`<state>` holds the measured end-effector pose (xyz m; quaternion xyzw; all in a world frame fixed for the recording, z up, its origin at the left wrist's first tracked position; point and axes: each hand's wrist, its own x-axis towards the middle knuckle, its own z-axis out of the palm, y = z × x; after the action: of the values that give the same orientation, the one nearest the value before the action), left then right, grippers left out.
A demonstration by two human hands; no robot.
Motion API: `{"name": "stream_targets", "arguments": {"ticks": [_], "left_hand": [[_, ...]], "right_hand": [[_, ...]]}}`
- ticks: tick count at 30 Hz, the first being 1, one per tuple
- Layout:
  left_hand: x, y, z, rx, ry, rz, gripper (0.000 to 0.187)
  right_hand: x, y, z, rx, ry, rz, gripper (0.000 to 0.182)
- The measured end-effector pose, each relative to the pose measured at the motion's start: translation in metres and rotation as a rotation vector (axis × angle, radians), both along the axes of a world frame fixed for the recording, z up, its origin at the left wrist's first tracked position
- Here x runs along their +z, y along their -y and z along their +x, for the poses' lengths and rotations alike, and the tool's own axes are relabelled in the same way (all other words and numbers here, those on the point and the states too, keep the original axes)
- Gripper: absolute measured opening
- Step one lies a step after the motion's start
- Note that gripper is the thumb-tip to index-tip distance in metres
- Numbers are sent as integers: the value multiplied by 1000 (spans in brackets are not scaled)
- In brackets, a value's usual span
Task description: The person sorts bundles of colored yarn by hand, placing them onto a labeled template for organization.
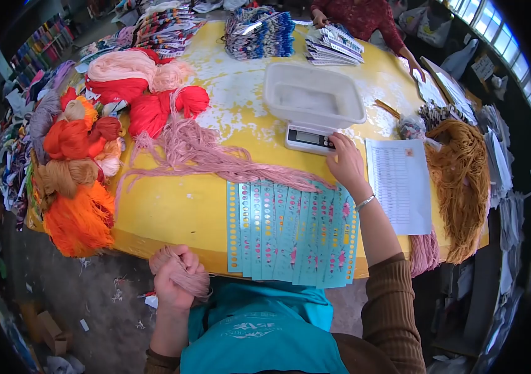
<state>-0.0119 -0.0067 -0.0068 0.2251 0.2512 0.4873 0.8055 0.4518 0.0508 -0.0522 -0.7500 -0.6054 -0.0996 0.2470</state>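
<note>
My left hand (pixel 178 274), at the table's front edge, is closed around a small bundle of pale pink thread (pixel 192 280). My right hand (pixel 345 159) reaches forward, its fingertips on the right end of a small digital scale (pixel 308 138); the fingers look slightly apart and hold nothing. On the scale sits a translucent plastic tub (pixel 312 93). Long dusty-pink thread (pixel 215 156) stretches over the yellow table. Its right end lies over the tops of overlapping turquoise cards with punched holes (pixel 290 230). A printed sheet (pixel 399 181) lies right of my right hand.
Red and pink skeins (pixel 128 78) and orange skeins (pixel 78 206) are heaped at the left. Brown thread (pixel 458 181) hangs over the right edge. Blue thread bundles (pixel 259 34) and packed cards (pixel 334 47) stand at the back, near another person in a red top (pixel 365 19).
</note>
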Motion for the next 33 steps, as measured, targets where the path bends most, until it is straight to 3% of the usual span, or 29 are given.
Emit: {"name": "stream_targets", "arguments": {"ticks": [11,15,17,20,23,25,27,33], "left_hand": [[1,2,-1,4,-24,-10,29],[-4,4,-3,10,-5,-3,33],[-1,5,1,97,-137,-55,41],[6,3,5,-44,-91,13,48],[6,6,7,-88,-69,-17,49],[8,7,10,-137,-23,-39,48],[10,11,12,-134,-39,-80,48],[17,21,10,-227,-13,-21,49]], "right_hand": [[11,5,-9,9,291,-26,31],[12,5,-12,-40,393,-124,37],[17,6,-16,-50,372,-186,41],[24,10,-44,-1,279,8,37],[49,32,-117,186,2,114,24],[58,60,-178,362,-762,-107,19],[59,88,-234,442,-1234,-280,16],[34,114,-303,505,-1700,-294,14]]}}
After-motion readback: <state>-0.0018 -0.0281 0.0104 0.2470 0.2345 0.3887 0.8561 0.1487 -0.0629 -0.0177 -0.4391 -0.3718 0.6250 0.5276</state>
